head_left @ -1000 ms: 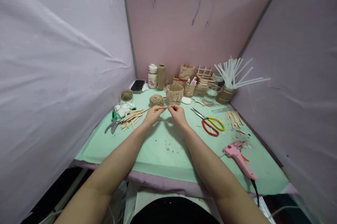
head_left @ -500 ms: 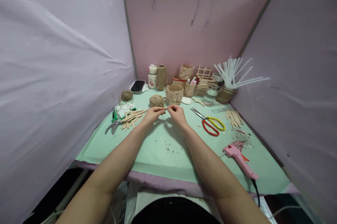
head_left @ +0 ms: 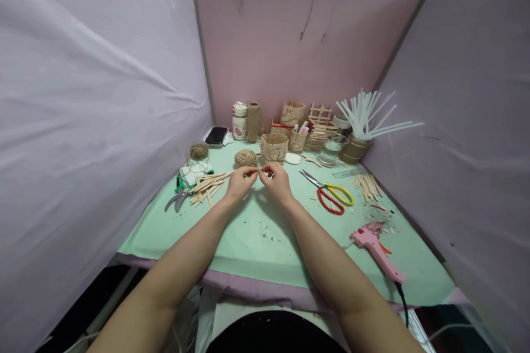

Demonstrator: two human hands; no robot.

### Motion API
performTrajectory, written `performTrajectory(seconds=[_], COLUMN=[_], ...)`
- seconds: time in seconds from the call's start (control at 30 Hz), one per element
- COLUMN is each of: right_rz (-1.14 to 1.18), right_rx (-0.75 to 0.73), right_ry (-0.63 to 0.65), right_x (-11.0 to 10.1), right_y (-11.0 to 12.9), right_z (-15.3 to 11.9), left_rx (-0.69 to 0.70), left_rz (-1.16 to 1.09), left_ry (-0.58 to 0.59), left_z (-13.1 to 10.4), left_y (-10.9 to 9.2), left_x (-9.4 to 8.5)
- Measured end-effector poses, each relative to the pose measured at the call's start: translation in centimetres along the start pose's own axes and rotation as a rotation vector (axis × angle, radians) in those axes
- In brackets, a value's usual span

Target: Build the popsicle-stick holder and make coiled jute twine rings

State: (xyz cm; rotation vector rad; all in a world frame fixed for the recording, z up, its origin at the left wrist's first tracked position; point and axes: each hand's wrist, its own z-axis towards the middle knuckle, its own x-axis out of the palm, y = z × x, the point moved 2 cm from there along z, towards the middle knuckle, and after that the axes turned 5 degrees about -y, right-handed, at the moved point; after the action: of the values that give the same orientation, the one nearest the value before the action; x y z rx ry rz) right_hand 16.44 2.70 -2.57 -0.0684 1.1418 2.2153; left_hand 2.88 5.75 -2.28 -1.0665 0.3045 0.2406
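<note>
Fingertip to fingertip, my left hand and my right hand meet over the middle of the table, both closed in a pinch. A tiny tan bit shows between them, too small to name. Just behind the hands sit a ball of twine and a small basket of pale wooden pieces with a jagged rim. Flat wooden sticks lie in a loose pile left of my left hand. To the right of my right hand rest scissors with one red and one yellow handle.
A pink glue gun with a black cord lies at the right front. Pruning shears are at the left. Along the back stand a bottle, a glass bowl of water and a pot of white glue sticks. Fabric walls enclose the table.
My fingertips have drawn closer together, and my right hand has shifted slightly left and turned. The things on the table have stayed put.
</note>
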Motion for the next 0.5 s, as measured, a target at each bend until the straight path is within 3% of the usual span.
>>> performTrajectory(seconds=[0.3, 0.5], right_rz=[0.028, 0.21], right_rx=[-0.017, 0.229], right_ry=[0.032, -0.012], right_x=[0.02, 0.27], right_y=[0.4, -0.54], right_z=[-0.03, 0.15], left_rx=[-0.063, -0.247], left_rz=[-0.079, -0.232], left_ry=[0.027, 0.012], left_z=[0.23, 0.48], left_y=[0.75, 0.88], left_x=[0.24, -0.09])
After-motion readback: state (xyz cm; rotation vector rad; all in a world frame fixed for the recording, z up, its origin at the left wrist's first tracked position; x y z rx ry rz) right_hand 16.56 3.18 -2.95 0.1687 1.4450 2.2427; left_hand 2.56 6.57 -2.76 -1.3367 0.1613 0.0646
